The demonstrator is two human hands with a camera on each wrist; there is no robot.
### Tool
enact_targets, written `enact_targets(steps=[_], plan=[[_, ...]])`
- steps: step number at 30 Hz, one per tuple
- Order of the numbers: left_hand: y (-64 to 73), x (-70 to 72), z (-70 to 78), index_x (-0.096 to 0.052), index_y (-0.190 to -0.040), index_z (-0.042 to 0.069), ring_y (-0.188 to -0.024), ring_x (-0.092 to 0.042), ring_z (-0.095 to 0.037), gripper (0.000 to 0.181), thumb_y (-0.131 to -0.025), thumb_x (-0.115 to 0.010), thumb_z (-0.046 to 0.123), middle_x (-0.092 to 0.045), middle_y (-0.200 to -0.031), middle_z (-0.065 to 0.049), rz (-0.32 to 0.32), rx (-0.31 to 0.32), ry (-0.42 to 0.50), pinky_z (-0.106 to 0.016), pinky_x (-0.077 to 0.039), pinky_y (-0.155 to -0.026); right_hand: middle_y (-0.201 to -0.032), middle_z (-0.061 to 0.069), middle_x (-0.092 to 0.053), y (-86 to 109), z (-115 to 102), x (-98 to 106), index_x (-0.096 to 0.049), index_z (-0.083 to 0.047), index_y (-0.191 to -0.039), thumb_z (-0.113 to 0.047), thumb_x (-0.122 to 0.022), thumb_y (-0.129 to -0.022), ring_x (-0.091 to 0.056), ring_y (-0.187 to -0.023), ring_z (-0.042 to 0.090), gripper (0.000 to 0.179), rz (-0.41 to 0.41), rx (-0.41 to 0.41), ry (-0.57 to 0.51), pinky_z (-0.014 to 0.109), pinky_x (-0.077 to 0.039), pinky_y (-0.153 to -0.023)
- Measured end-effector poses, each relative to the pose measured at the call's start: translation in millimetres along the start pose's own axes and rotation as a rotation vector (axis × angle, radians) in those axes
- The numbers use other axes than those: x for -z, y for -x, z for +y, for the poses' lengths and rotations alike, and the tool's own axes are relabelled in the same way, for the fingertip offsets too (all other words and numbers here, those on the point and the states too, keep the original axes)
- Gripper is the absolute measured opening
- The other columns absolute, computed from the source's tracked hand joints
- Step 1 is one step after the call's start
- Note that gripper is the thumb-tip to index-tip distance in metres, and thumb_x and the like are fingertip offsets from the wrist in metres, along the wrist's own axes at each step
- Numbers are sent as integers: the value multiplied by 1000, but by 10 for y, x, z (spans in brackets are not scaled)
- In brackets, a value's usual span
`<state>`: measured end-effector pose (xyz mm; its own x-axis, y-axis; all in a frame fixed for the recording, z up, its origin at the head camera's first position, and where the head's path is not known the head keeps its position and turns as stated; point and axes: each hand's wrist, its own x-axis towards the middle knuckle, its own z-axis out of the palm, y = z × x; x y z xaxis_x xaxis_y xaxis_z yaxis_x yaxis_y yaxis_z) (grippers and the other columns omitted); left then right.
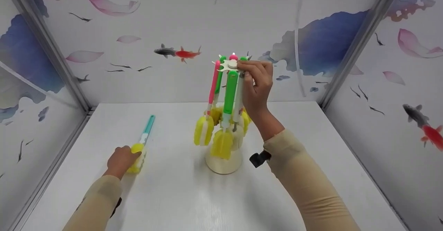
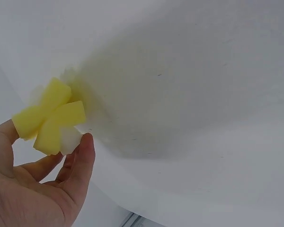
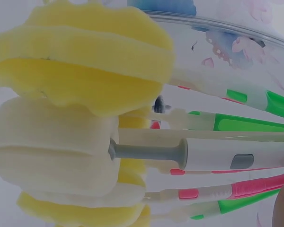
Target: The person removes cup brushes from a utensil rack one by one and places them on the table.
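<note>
My left hand (image 1: 121,162) holds the yellow-and-white sponge head of a bottle brush (image 1: 137,158) with a teal handle (image 1: 149,123), at the left of the table. In the left wrist view the fingers curl about the sponge (image 2: 49,116). My right hand (image 1: 259,84) pinches the top of a white rack (image 1: 228,65) with notched arms. Several sponge brushes hang round it, with green handles (image 1: 230,92), pink handles (image 1: 213,82) and yellow heads (image 1: 203,130). In the right wrist view a cream sponge head (image 3: 52,146) on a grey-and-white handle (image 3: 217,153) hangs among them.
The rack's round cream base (image 1: 224,163) stands on the white table (image 1: 180,203). Printed panels with fish and petals (image 1: 187,53) enclose the table at the back and both sides. A black wrist camera (image 1: 259,158) sits on the right sleeve.
</note>
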<state>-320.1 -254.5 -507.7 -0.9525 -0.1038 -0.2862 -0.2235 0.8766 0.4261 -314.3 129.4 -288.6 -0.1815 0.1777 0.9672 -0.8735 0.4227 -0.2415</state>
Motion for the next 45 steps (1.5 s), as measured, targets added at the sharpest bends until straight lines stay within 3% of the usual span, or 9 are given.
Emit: enact_targets(steps=[5,14,24,35,45], plan=[[-3,-24,-49,-47,-118,-16,-86,-47,-32,50,-99,-53,29,-50,-96,-23,14,-16,10,-46,-45,-82,-92,23,-66,31,31,-23,-70,9,-86,5,-43,-83,-45,-88,24,28,-5,-11,6,22,-40,-71],[25,-65,-107,-39,-133,-19,-95,-51,-37,64,-98,-54,32,-47,-116,-34,65,-11,59,-54,-42,-95,-97,14,-70,165,364,-46,-74,1,-91,-7,-45,-87,-46,-91,23,31,-5,-15,13,25,-39,-73],[72,-55,-13,-36,-140,-13,-106,-47,-39,69,-98,-54,38,-40,-128,-34,98,16,114,-55,-36,-103,-97,10,-70,156,417,-29,-75,-2,-92,-11,-46,-87,-46,-91,23,31,24,4,-1,24,-40,-71],[271,-165,231,-49,-134,-9,-118,-45,-45,51,-96,-59,25,-46,-130,-30,320,-132,269,-56,-37,-101,-97,10,-71,158,411,-50,-75,-2,-92,-11,-46,-88,-46,-91,23,31,29,-1,-7,24,-40,-71],[540,-232,650,-58,-127,-1,-128,-43,-35,38,-96,-61,19,-53,-129,-18,444,-275,468,-48,-33,-107,-97,9,-71,158,434,-51,-75,-2,-91,-12,-45,-87,-47,-92,24,32,30,18,10,28,-40,-76]])
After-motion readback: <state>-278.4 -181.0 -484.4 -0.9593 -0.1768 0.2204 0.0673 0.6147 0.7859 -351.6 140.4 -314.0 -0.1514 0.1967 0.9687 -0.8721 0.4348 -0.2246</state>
